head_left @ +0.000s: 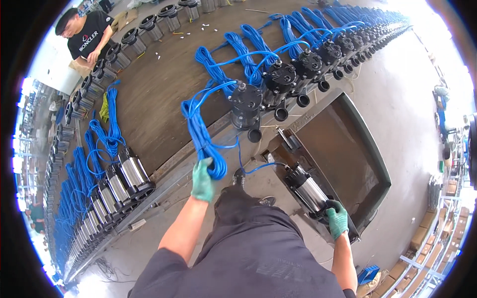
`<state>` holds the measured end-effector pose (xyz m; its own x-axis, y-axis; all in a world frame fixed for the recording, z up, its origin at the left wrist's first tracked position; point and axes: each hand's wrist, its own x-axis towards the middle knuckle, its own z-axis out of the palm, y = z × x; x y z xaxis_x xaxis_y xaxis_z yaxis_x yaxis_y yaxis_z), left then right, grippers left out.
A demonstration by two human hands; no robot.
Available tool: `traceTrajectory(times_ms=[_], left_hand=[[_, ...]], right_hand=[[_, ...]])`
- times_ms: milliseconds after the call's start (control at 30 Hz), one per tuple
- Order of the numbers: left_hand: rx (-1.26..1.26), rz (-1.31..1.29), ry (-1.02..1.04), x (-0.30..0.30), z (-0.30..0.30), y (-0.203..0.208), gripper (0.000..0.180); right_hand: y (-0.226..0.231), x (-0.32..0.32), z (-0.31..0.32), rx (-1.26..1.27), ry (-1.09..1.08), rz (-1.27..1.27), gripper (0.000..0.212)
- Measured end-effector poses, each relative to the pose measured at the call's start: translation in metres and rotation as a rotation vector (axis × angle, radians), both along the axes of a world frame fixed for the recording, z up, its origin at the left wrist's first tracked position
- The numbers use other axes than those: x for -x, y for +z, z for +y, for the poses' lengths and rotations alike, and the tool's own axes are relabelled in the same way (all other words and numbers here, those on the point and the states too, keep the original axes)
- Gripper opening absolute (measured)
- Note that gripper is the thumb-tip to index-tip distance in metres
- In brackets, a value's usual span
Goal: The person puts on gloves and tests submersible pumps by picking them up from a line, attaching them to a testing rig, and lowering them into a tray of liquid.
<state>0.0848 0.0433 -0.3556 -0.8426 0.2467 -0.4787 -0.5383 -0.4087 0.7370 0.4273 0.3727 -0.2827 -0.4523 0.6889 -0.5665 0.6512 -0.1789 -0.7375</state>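
Observation:
My left hand [202, 182], in a green glove, is closed round the lower end of a bundled blue cable [199, 134] in front of me. My right hand [337, 219], gloved the same way, grips the black end of a steel-bodied submersible pump [308, 189]. That pump lies tilted at the near side of a trough, and a blue cable runs from its other end toward the bundle. Just beyond the bundle, a black-topped pump [246, 105] stands upright at the bench edge.
A trough of brownish water [343, 149] sits at the right. Upright pumps [310, 63] with blue cables line the far bench [159, 94]. More steel pumps [131, 169] stand at the left. A co-worker [89, 37] is behind the bench; shelving with boxes [422, 231] stands far right.

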Motion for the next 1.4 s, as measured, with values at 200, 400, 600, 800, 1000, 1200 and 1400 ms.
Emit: traceTrajectory(times_ms=[200,400,600,800,1000,1200,1400], left_hand=[[0.155,0.139,0.224,-0.032,-0.065,0.065,0.043],[0.330,0.453,0.300,0.033,-0.115,0.103,0.051],[0.483,0.715,0.292,0.112,-0.098,0.174,0.049],[0.411,0.743,0.237,0.192,-0.072,0.152,0.033],[0.776,0.561,0.068,0.289,-0.081,0.026,0.017],[1.312,0.918,-0.110,0.323,-0.062,-0.040,0.045],[0.726,0.968,0.052,0.194,0.014,0.079,0.024]], right_hand=[[0.050,0.129,-0.055,0.288,0.167,0.103,0.031],[0.023,0.260,-0.125,0.511,0.316,0.233,0.026],[0.012,0.374,-0.189,0.599,0.346,0.291,0.030],[-0.052,0.447,-0.213,0.650,0.301,0.339,0.039],[-0.032,0.400,-0.180,0.484,0.519,0.187,0.055],[-0.051,0.280,-0.080,0.638,0.198,0.127,0.046],[-0.066,0.144,-0.042,0.606,-0.312,0.165,0.036]])
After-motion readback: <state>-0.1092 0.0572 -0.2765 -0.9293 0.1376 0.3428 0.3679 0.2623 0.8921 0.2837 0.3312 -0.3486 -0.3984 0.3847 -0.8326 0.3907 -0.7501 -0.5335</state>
